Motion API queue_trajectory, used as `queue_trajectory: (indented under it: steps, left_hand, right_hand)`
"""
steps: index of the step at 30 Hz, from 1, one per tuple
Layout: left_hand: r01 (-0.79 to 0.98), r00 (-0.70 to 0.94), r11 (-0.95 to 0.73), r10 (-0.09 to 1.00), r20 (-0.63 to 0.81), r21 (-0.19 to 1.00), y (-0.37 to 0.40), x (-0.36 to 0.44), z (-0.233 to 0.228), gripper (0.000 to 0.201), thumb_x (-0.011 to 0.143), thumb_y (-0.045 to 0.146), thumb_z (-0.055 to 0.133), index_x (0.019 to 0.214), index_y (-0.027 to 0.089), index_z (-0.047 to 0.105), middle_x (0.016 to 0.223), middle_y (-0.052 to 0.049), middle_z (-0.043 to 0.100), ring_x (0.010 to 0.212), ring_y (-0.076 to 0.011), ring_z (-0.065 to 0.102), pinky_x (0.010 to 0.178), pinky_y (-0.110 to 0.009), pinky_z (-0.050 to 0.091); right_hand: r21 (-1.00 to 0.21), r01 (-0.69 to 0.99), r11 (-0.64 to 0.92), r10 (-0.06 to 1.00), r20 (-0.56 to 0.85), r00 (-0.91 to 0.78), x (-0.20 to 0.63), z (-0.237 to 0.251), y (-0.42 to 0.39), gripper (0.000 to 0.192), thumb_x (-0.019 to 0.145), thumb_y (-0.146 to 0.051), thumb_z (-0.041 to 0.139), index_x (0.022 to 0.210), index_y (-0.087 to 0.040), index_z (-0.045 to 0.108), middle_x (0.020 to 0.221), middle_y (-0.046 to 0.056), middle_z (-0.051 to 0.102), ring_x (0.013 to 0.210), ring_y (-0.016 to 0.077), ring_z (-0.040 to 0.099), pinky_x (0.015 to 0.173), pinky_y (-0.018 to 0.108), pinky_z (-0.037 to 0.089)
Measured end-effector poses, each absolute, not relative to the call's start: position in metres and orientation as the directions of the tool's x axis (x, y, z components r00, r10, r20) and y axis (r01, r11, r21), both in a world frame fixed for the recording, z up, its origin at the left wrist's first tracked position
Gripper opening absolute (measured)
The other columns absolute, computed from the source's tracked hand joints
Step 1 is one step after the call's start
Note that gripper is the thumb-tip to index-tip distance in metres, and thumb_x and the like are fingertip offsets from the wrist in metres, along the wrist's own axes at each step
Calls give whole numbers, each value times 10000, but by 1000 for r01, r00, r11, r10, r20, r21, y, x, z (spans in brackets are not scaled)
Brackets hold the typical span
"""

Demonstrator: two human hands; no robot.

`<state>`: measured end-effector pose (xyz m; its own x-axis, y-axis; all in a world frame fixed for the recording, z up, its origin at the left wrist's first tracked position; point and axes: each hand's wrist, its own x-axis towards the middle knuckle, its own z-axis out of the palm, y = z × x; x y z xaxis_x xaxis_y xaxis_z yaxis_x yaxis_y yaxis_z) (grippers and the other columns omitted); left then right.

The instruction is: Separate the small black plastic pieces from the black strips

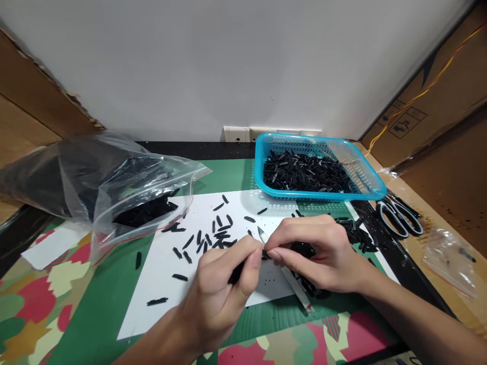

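While our left hand [224, 284] pinches a small black piece [236, 274] at frame centre, our right hand [323, 251], grip closed on a thin blade [291, 281], could slip toward the fingertips [256, 258].

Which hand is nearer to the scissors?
The right hand. It is over the white paper, left of the scissors, with a gap between. The left hand is farther left, beyond the right hand; both pinch a small black piece.
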<state>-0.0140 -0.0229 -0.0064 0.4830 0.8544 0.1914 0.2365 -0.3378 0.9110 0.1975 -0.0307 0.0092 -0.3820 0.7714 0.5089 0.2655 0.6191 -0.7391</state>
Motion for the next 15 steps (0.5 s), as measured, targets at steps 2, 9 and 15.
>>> queue_trajectory:
  steps: [2,9,15]
  left_hand:
    - [270,490,-406,838,238,873,-22,-15,-10,294,1045,250,510,773,217,616,623,23,503,530,-114,441,536,-259,346]
    - [325,531,-543,782,325,775,-19,-18,-14,242,1026,156,511,832,227,637,674,22,546,545,-106,481,544,-233,374]
    - [293,598,-556,741,304,778,-17,-20,-13,266,1027,131,493,803,222,605,638,34,533,519,-98,483,527,-216,389]
  right_hand:
    - [-763,259,592,788,482,-383,198,12,-30,148,1034,-174,636,957,-133,755,753,34,733,656,125,643,627,241,519]
    - [-834,209,510,826,407,-391,200,16,-29,129,1001,-127,673,935,-130,784,736,23,747,658,119,651,631,231,516]
    - [-984,-58,171,888,179,-424,198,6,-29,245,1019,-307,685,903,-109,773,711,27,714,544,109,662,512,202,552]
